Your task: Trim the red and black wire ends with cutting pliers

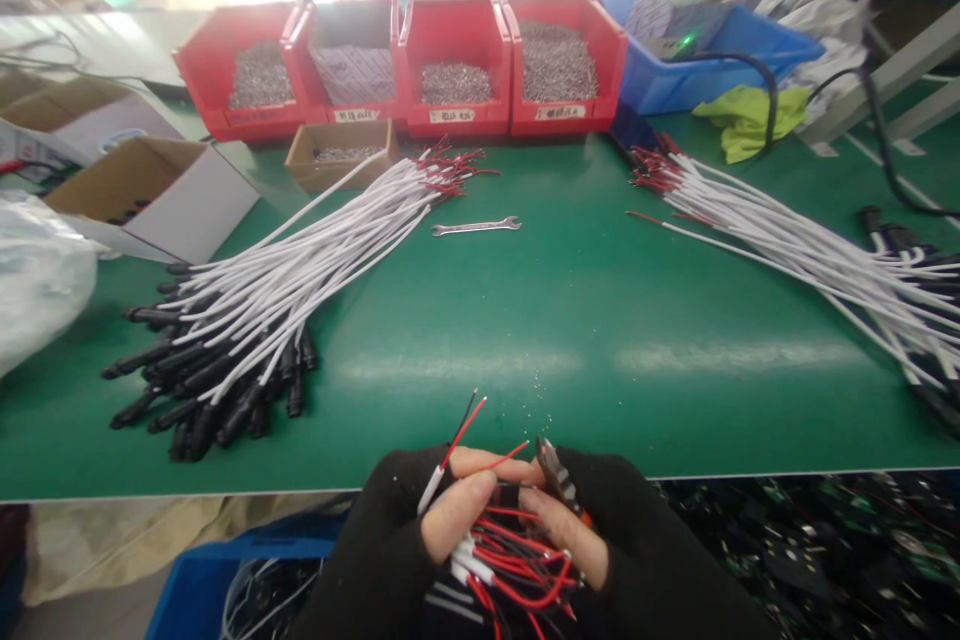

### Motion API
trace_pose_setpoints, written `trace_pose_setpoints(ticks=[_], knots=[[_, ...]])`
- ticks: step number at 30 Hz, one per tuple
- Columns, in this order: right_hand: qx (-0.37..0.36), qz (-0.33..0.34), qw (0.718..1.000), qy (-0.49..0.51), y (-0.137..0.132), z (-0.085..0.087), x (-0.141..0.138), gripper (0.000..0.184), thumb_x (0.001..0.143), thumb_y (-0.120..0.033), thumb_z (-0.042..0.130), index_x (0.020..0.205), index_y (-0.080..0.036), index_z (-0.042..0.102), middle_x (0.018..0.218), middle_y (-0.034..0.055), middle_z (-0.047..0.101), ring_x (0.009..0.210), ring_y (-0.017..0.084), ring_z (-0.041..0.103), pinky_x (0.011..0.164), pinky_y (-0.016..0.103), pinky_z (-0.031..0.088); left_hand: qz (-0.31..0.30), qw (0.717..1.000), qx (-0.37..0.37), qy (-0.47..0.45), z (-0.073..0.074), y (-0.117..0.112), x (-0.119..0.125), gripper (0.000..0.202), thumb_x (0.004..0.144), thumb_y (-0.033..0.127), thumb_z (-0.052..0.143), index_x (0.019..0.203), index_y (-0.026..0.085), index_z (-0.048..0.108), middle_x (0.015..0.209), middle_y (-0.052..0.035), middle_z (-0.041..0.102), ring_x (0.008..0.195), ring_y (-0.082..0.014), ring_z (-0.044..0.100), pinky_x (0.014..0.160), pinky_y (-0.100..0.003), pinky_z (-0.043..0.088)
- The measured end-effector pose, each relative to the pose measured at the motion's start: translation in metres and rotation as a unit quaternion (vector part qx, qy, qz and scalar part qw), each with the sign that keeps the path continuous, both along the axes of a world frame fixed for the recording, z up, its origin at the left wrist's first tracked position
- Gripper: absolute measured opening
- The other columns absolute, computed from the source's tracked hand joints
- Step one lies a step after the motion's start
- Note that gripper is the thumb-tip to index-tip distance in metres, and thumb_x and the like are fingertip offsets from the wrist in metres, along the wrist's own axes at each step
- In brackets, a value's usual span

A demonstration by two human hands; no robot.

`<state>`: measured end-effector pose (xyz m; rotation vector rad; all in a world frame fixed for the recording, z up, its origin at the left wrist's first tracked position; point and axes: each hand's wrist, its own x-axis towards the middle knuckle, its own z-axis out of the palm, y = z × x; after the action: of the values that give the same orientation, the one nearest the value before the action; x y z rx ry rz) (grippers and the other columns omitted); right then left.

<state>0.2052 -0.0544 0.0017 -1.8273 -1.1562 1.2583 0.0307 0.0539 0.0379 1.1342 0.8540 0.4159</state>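
My left hand (459,515) pinches a white cable (430,490) whose split red and black wires (464,432) stick up past the fingers. Another red wire end (510,456) runs between my two hands. My right hand (574,532) is closed around wire cutters (556,475), their metal jaws pointing up and an orange bit of handle showing. Its fingertips meet the left ones at the wire; the exact contact is hidden. Below both hands, a bundle of red and black wire ends (517,560) with white sheaths lies at my lap.
White cables with black connectors (247,310) lie left; another cable bundle (795,250) lies right. A wrench (476,227) rests mid-table. Red bins (459,115) of small metal parts line the back, beside a blue bin (720,70). Cardboard boxes (180,205) stand left.
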Motion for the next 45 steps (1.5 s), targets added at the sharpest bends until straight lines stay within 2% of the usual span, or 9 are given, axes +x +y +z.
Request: trace_pose_setpoints(ticks=[5,12,17,21,26,31,35,40,45], knots=[[0.008,0.008,1.000,-0.014,-0.001,-0.005,0.001,0.031,0.101,-0.046,0.057,0.120,-0.028,0.074,0.115,0.0082,0.078,0.106,0.027,0.074,0.092,0.045,0.062,-0.017,1.000,0.015,-0.001,0.001,0.002,-0.002,0.023,0.093,0.021,0.064,0.103,0.027,0.085,0.101,-0.0031,0.084,0.091,-0.0250,0.080,0.085,-0.032,0.065],[0.023,0.027,0.999,-0.011,0.004,-0.006,0.001,0.031,0.100,-0.044,0.058,0.119,-0.030,0.076,0.117,0.0074,0.078,0.109,0.029,0.074,0.096,0.050,0.061,-0.008,0.999,-0.028,0.022,0.001,-0.002,0.002,0.021,0.093,0.025,0.064,0.095,0.021,0.084,0.092,-0.0040,0.085,0.086,-0.0258,0.081,0.081,-0.034,0.065],[0.028,0.041,0.999,0.013,0.009,0.001,0.000,0.030,0.101,-0.045,0.056,0.119,-0.033,0.078,0.116,0.0050,0.080,0.106,0.027,0.076,0.089,0.043,0.065,0.016,0.999,-0.023,0.025,0.004,-0.005,0.003,0.021,0.094,0.019,0.063,0.096,0.021,0.084,0.096,-0.0025,0.085,0.089,-0.0206,0.081,0.083,-0.026,0.063],[0.031,0.034,0.999,0.023,0.012,0.004,-0.002,0.032,0.101,-0.047,0.056,0.122,-0.035,0.077,0.120,0.0045,0.079,0.111,0.027,0.075,0.097,0.046,0.062,0.011,0.999,-0.038,0.011,0.002,-0.004,0.002,0.021,0.094,0.019,0.064,0.093,0.022,0.085,0.090,-0.0005,0.085,0.084,-0.0186,0.081,0.078,-0.020,0.063],[0.026,0.042,0.998,0.043,0.017,0.006,-0.004,0.031,0.101,-0.046,0.056,0.123,-0.036,0.076,0.115,0.0033,0.080,0.107,0.026,0.076,0.094,0.043,0.063,0.026,0.999,-0.031,0.006,0.005,-0.006,0.003,0.023,0.095,0.015,0.063,0.094,0.022,0.085,0.092,-0.0009,0.085,0.085,-0.0177,0.081,0.080,-0.019,0.063],[0.020,0.048,0.997,0.056,0.017,0.010,-0.003,0.033,0.102,-0.046,0.054,0.124,-0.034,0.076,0.111,0.0042,0.081,0.105,0.025,0.077,0.089,0.041,0.064,0.033,0.999,-0.025,0.022,0.011,-0.007,0.005,0.023,0.095,0.015,0.063,0.094,0.022,0.085,0.090,-0.0008,0.085,0.083,-0.0172,0.081,0.079,-0.019,0.062],[0.015,0.043,0.998,0.050,0.018,0.011,-0.003,0.033,0.102,-0.047,0.054,0.122,-0.034,0.077,0.109,0.0042,0.081,0.103,0.024,0.077,0.091,0.041,0.063,0.023,0.999,-0.040,0.018,0.005,-0.004,0.003,0.022,0.094,0.017,0.064,0.093,0.024,0.085,0.087,0.0010,0.085,0.082,-0.0173,0.081,0.076,-0.019,0.062],[0.005,0.030,0.999,0.034,0.014,0.006,-0.003,0.036,0.101,-0.050,0.053,0.118,-0.031,0.078,0.108,0.0067,0.080,0.102,0.025,0.076,0.090,0.042,0.063,-0.001,0.996,-0.082,0.027,-0.005,-0.002,-0.001,0.020,0.092,0.028,0.067,0.093,0.022,0.086,0.087,-0.0030,0.085,0.083,-0.0216,0.081,0.076,-0.023,0.063],[-0.045,-0.002,0.999,-0.008,0.007,0.003,-0.004,0.043,0.098,-0.058,0.055,0.111,-0.024,0.079,0.101,0.0116,0.079,0.097,0.030,0.077,0.084,0.043,0.064,0.008,0.998,-0.063,0.013,-0.001,-0.003,0.001,0.021,0.094,0.024,0.064,0.094,0.022,0.086,0.088,-0.0032,0.085,0.083,-0.0210,0.081,0.076,-0.022,0.062]])
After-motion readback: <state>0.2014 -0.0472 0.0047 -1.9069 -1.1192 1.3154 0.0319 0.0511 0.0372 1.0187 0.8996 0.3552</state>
